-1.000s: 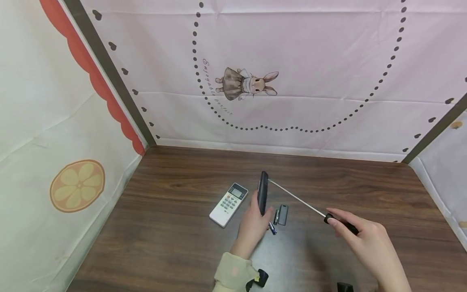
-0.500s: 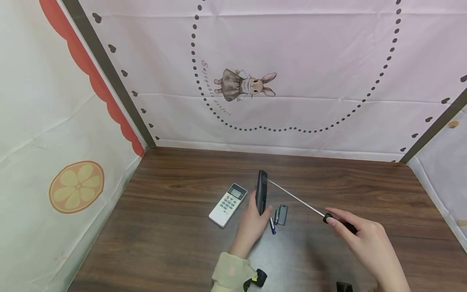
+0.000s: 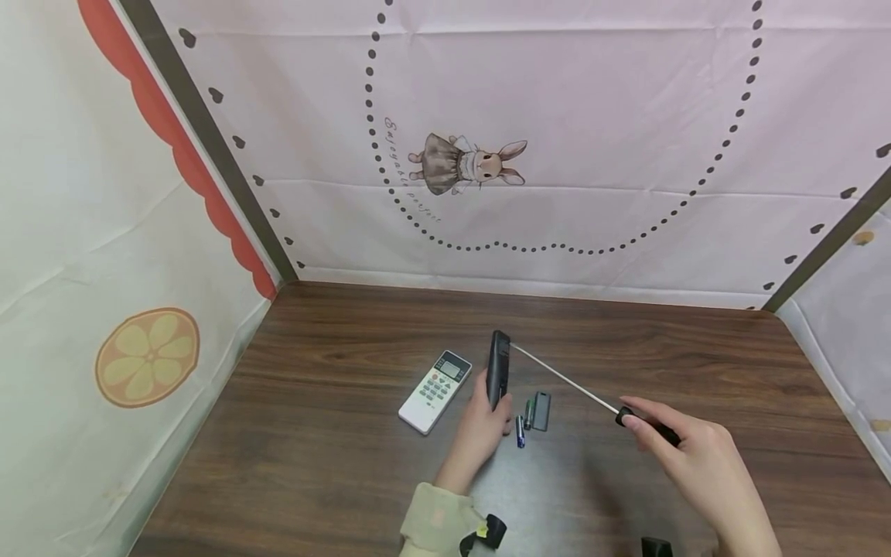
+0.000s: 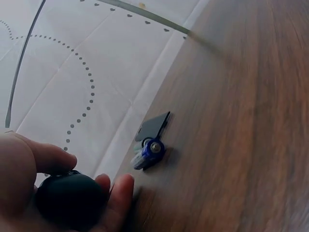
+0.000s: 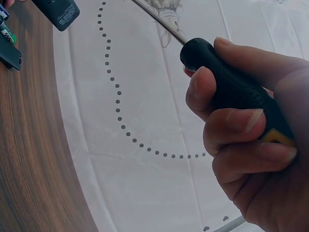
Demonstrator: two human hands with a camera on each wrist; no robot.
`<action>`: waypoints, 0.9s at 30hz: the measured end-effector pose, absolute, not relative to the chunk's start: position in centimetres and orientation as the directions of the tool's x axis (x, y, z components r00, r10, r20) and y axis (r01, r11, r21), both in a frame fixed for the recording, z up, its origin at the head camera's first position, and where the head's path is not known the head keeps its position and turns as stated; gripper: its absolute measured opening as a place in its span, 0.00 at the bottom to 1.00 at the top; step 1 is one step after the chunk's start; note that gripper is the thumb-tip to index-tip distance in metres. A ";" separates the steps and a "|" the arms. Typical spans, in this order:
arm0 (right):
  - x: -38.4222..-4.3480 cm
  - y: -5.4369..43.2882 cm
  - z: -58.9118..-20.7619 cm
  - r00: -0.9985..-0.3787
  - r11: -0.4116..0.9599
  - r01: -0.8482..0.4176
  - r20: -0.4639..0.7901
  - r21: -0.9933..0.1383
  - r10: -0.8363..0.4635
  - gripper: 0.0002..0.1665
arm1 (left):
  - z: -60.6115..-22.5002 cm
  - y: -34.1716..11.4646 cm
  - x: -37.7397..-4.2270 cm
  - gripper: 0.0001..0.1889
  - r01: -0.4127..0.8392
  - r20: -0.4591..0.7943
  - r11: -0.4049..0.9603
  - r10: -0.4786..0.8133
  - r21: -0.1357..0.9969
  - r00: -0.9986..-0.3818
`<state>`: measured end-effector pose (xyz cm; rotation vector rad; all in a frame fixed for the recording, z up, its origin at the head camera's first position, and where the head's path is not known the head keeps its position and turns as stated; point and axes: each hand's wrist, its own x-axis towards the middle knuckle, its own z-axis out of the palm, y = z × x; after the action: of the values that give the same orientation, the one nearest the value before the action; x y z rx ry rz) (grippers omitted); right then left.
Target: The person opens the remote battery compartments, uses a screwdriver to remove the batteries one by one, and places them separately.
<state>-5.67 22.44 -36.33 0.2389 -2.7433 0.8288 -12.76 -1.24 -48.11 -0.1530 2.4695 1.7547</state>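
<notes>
My left hand (image 3: 479, 424) grips a black remote control (image 3: 497, 370), held upright with its back turned towards the right. Its rounded dark end (image 4: 72, 200) fills the grasp in the left wrist view. In my right hand (image 3: 706, 456) is a screwdriver, fingers wrapped around the dark handle (image 5: 241, 87). The long thin shaft (image 3: 565, 379) points left, its tip overlapping the remote's upper end in the head view. Beside the left hand lie a blue battery (image 3: 520, 433), a green battery (image 3: 529, 415) and a dark battery cover (image 3: 541, 411).
A white remote control (image 3: 435, 391) lies face up left of the left hand on the brown wooden table (image 3: 334, 464). Fabric with a rabbit print (image 3: 462, 164) hangs behind the table, and more fabric (image 3: 149, 356) covers the left side.
The left hand has turned the black remote so more of its back shows, and shifted slightly left and down, uncovering the blue battery. The right hand and screwdriver stay nearly still.
</notes>
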 end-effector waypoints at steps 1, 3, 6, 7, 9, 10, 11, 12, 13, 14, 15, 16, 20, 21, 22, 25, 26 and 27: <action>-5.7 22.4 -36.3 -0.952 0.824 -0.231 0.297 -0.518 -0.080 0.15 | -48.1 -1.3 -12.8 0.28 -0.136 -0.136 0.358 -0.025 0.924 -0.990; -5.7 22.4 -36.3 -0.952 0.824 -0.231 0.295 -0.518 -0.082 0.15 | -48.1 -1.5 -12.8 0.26 -0.126 -0.120 0.431 -0.042 0.894 -0.992; -5.7 22.4 -36.3 -0.953 0.826 -0.230 0.292 -0.515 -0.083 0.15 | -47.9 -1.7 -12.8 0.22 -0.122 -0.094 0.542 -0.079 0.832 -0.992; -5.7 22.4 -36.3 -0.953 0.826 -0.230 0.292 -0.514 -0.084 0.15 | -47.9 -1.7 -12.8 0.20 -0.123 -0.087 0.576 -0.090 0.808 -0.992; -5.7 22.4 -36.3 -0.953 0.827 -0.229 0.291 -0.513 -0.083 0.15 | -47.8 -1.6 -12.7 0.19 -0.132 -0.092 0.621 -0.097 0.773 -0.991; -5.7 22.4 -36.3 -0.953 0.828 -0.229 0.291 -0.513 -0.083 0.15 | -47.8 -1.5 -12.7 0.19 -0.130 -0.084 0.650 -0.101 0.749 -0.991; -5.7 22.4 -36.4 -0.954 0.826 -0.228 0.289 -0.515 -0.082 0.15 | -47.8 -1.5 -12.6 0.19 -0.128 -0.079 0.673 -0.103 0.728 -0.992; -5.7 22.4 -36.4 -0.954 0.824 -0.228 0.289 -0.518 -0.082 0.15 | -47.8 -1.5 -12.6 0.19 -0.124 -0.070 0.701 -0.106 0.702 -0.992; -5.6 22.4 -36.4 -0.954 0.824 -0.227 0.289 -0.520 -0.080 0.15 | -47.9 -1.4 -12.6 0.19 -0.120 -0.061 0.725 -0.107 0.678 -0.992; -5.6 22.5 -36.4 -0.954 0.822 -0.226 0.288 -0.523 -0.079 0.15 | -47.9 -1.4 -12.5 0.19 -0.119 -0.055 0.744 -0.109 0.657 -0.992; -5.6 22.5 -36.4 -0.954 0.821 -0.225 0.288 -0.525 -0.078 0.15 | -47.9 -1.4 -12.5 0.19 -0.116 -0.048 0.760 -0.112 0.640 -0.993; -5.6 22.5 -36.4 -0.954 0.820 -0.226 0.289 -0.527 -0.077 0.15 | -48.0 -1.4 -12.5 0.19 -0.115 -0.043 0.771 -0.113 0.627 -0.993; -5.6 22.5 -36.4 -0.956 0.816 -0.224 0.284 -0.533 -0.077 0.15 | -48.1 -1.5 -12.5 0.20 -0.102 -0.031 0.795 -0.103 0.598 -0.994; -5.6 22.5 -36.4 -0.956 0.816 -0.224 0.284 -0.532 -0.077 0.15 | -48.2 -1.6 -12.5 0.20 -0.094 -0.024 0.796 -0.100 0.598 -0.995; -5.6 22.5 -36.4 -0.956 0.816 -0.224 0.284 -0.532 -0.078 0.15 | -48.2 -1.7 -12.5 0.21 -0.089 -0.019 0.795 -0.097 0.599 -0.995; -5.6 22.6 -36.4 -0.955 0.820 -0.224 0.287 -0.526 -0.077 0.15 | -48.1 -1.9 -12.6 0.23 -0.079 -0.014 0.782 -0.090 0.618 -0.996; -5.7 22.6 -36.5 -0.954 0.822 -0.224 0.289 -0.524 -0.076 0.15 | -48.1 -2.0 -12.6 0.24 -0.079 -0.016 0.778 -0.088 0.623 -0.996; -5.7 22.6 -36.5 -0.954 0.822 -0.225 0.290 -0.523 -0.077 0.15 | -48.1 -2.0 -12.6 0.24 -0.081 -0.020 0.775 -0.088 0.627 -0.996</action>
<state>-5.66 22.62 -36.47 0.2321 -2.7490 0.8360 -12.59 -2.05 -48.08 -0.1411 2.9688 1.0483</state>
